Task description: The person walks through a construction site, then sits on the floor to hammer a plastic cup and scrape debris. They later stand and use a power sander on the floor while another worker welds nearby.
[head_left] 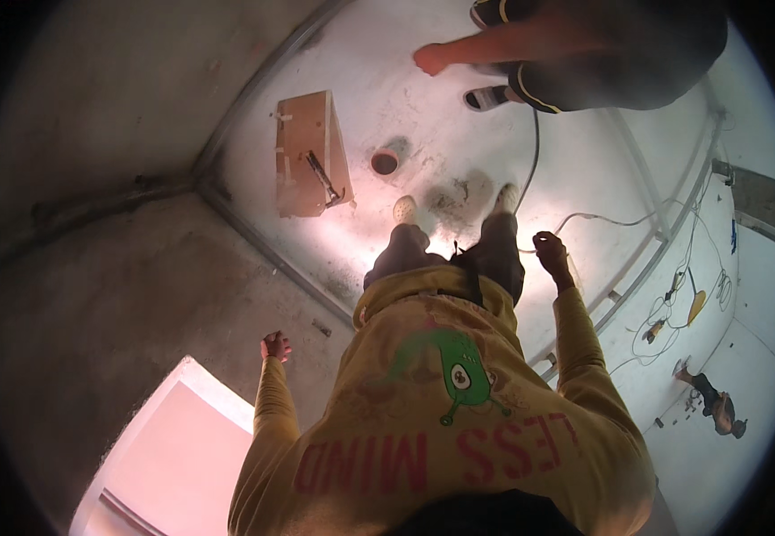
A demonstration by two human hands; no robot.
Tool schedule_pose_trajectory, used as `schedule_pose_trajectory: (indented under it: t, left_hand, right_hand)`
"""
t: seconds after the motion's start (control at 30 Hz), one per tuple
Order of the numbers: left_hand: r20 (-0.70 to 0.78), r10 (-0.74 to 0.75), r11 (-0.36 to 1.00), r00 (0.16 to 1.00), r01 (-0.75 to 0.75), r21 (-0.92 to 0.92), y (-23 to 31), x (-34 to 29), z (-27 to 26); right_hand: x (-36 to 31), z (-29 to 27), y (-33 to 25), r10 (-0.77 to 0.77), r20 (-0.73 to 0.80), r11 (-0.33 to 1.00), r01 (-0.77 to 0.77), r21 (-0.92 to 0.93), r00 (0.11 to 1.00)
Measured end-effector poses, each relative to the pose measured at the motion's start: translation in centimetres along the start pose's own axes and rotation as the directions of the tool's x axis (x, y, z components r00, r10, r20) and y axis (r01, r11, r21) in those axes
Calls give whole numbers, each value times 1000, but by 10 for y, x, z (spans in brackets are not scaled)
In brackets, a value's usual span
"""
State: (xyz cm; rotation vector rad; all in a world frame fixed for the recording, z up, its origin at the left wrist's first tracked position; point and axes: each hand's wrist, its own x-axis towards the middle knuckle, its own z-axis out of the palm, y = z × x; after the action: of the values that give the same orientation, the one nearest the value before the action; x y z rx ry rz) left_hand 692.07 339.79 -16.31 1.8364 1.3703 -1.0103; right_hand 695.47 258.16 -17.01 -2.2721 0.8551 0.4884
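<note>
— Down by the right hand (550,247): is it holding the cable (615,220)?
— Fingers curl shut on its thin, limp end, I'd say; it trails off across the pale floor (423,107).
— How would it handle?
— Light and floppy, probably; best gripped near the end.
— And the left hand (275,346)?
— Loosely curled, empty, near the rough concrete wall (119,295).

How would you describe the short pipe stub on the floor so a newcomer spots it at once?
Start at the white floor ahead of the person's shoes. To the left lies a flat brown cardboard box with a dark tool on it. Just right of that box stands the pipe stub, the only small round thing there, with a dark reddish open mouth.
</note>
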Motion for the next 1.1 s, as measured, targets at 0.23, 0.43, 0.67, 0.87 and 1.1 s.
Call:
schedule_pose_trajectory:
  t: [0.23,0.43,0.67,0.87,1.1]
  left_hand:
    - [115,280,952,953,-291,92,92,10,44]
    - [187,704,710,685,-675,-201,231,-28,100]
    - [266,625,774,734,-627,-90,255,-65,124]
    - [176,517,854,838,-518,-43,182,-11,102]
    - [191,376,923,907,-386,14,138,23,90]
  right_hand:
    - [-43,43,108,290,-8,955,-288,74,957]
    - [-105,51,115,272,91,947,-283,152,958]
    - [-73,39,53,225,94,952,-240,190,970]
    - [-13,15,29,-13,9,995,12,101,1000]
    - [1,-33,14,0,-40,1000,0,22,999]
